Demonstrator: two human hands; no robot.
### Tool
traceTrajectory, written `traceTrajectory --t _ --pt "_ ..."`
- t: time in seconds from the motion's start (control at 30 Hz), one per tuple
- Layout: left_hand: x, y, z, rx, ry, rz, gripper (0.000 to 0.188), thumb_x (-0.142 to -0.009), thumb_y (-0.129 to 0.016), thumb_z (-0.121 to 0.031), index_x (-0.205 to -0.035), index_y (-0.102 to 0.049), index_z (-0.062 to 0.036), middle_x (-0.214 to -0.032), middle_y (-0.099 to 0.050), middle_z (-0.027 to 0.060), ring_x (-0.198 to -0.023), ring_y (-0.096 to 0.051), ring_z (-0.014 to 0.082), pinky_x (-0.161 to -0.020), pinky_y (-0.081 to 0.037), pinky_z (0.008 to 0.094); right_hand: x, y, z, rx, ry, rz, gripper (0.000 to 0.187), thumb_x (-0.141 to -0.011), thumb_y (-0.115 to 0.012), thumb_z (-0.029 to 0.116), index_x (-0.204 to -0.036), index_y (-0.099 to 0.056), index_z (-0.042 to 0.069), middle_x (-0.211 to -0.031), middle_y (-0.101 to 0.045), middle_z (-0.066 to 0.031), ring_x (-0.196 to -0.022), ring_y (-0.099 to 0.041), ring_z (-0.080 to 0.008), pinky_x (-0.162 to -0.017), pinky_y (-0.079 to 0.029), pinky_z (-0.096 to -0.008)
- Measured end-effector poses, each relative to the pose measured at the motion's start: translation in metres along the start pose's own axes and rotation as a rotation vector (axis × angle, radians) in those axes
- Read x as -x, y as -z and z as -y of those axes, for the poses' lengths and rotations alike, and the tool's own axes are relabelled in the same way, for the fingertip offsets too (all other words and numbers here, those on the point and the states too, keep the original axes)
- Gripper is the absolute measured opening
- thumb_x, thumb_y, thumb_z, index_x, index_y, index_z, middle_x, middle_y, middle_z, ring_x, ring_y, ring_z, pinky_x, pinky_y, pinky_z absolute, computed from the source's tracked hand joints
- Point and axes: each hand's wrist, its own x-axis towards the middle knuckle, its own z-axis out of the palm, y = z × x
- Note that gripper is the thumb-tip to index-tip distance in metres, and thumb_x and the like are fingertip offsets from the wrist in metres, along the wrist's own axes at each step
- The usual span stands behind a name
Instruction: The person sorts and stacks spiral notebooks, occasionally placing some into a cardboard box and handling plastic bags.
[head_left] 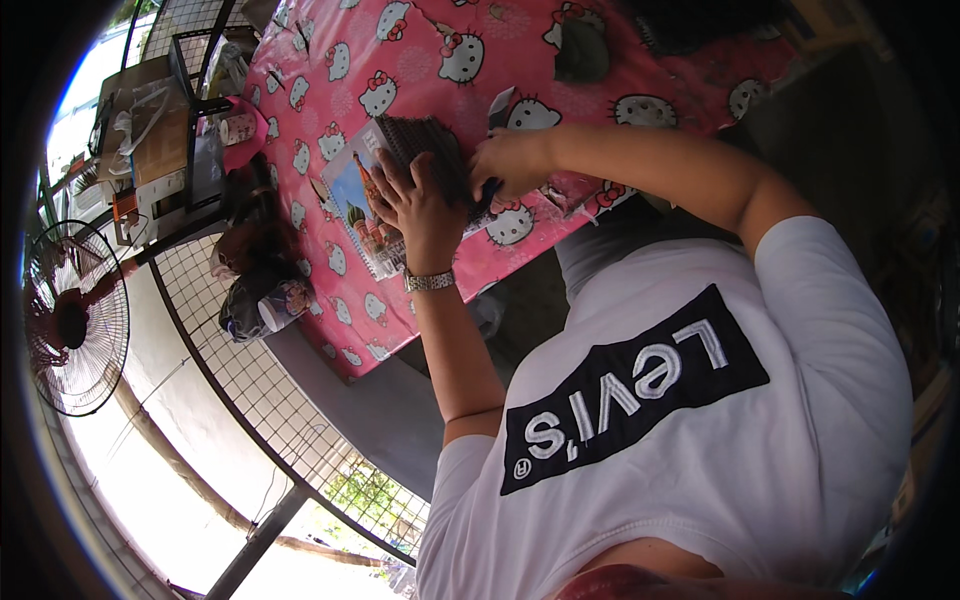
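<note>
A white shirt (690, 265) with a black patch is nearest. Past it, the left hand (413, 205), a metal watch (429, 282) at its wrist, lies with fingers spread on a book (362, 195), gripping nothing. The book rests on the tabletop (415, 65), its cover showing a domed red building, a dark ridged part along its right side. The right hand (512, 165), just right of the book, is curled around a dark tool (498, 110) with a pale tip; its exact kind I cannot tell. Pink covering with white cat faces dresses the tabletop. Farther out sit a grey-green item (582, 52), a white cup (236, 128) and, at far left, a fan (70, 320).
</note>
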Motion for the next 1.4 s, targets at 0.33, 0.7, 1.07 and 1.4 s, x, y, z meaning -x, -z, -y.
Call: traceTrajectory --t 0.33,0.7,1.07,1.4 --pt "-0.001 -0.001 0.0 -0.027 -0.005 -0.001 0.074 -0.072 -0.076 -0.038 -0.134 -0.043 -0.0157 -0.155 -0.019 0.0293 -0.143 -0.014 0.05 -0.113 -0.011 0.063 -0.012 0.011 0.01 -0.143 -0.207 0.285 0.037 -0.081 -0.071 0.036 -0.113 -0.068 0.018 -0.123 -0.061 -0.0029 -0.122 -0.051 -0.0264 -0.101 -0.034 -0.0516" --pt "0.0 -0.006 -0.007 -0.166 0.011 -0.055 0.076 -0.071 -0.075 -0.042 -0.135 -0.046 -0.0147 -0.153 -0.022 0.0295 -0.14 -0.02 0.0514 -0.11 -0.019 0.064 0.004 -0.01 0.0 0.201 0.071 -0.107 0.047 -0.075 -0.076 0.039 -0.115 -0.066 0.016 -0.122 -0.061 -0.0015 -0.125 -0.047 -0.0251 -0.102 -0.032 -0.0546" --pt "-0.001 -0.007 -0.007 -0.237 -0.008 -0.022 0.078 -0.071 -0.074 -0.052 -0.134 -0.047 -0.0155 -0.153 -0.023 0.0307 -0.14 -0.022 0.0521 -0.108 -0.02 0.0661 -0.017 0.011 0.012 -0.07 -0.269 0.213 0.035 -0.081 -0.071 0.037 -0.109 -0.07 0.016 -0.112 -0.066 -0.0036 -0.107 -0.061 -0.0239 -0.097 -0.039 -0.0488" --pt "-0.004 -0.004 -0.023 -0.25 0.049 -0.071 0.077 -0.069 -0.078 -0.048 -0.132 -0.05 -0.0156 -0.154 -0.023 0.0289 -0.14 -0.025 0.0504 -0.108 -0.022 0.0677 0.007 -0.017 0.008 0.359 0.025 -0.124 0.046 -0.077 -0.075 0.042 -0.116 -0.067 0.019 -0.119 -0.063 -0.0009 -0.121 -0.053 -0.025 -0.103 -0.036 -0.0532"
